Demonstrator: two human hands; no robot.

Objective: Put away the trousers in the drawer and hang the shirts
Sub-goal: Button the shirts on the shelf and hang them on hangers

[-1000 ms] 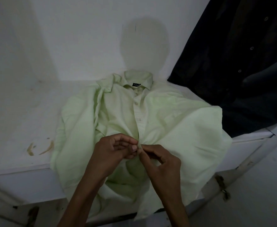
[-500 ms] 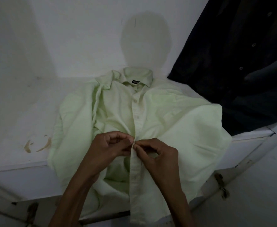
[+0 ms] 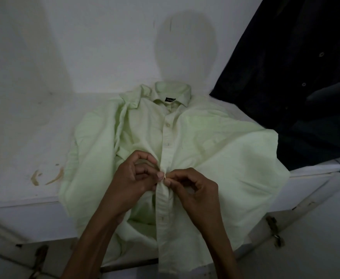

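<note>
A pale green shirt (image 3: 215, 146) lies face up on a white shelf (image 3: 24, 158), collar toward the back wall, its lower part hanging over the front edge. Its upper buttons are fastened. My left hand (image 3: 132, 178) and my right hand (image 3: 193, 190) meet at the button placket in the middle of the shirt, each pinching one side of the fabric at a button. No trousers or drawer are in view.
A dark navy shirt (image 3: 298, 81) hangs at the right, its hem draped on the shelf beside the green shirt. Brown stains (image 3: 46, 176) mark the shelf's left part. Metal hinges (image 3: 273, 230) sit under the shelf's front edge. White walls close the back and left.
The placket below my hands has been pulled straight and now hangs flat over the edge. Both hands stay at the same spot on the placket, pinching it.
</note>
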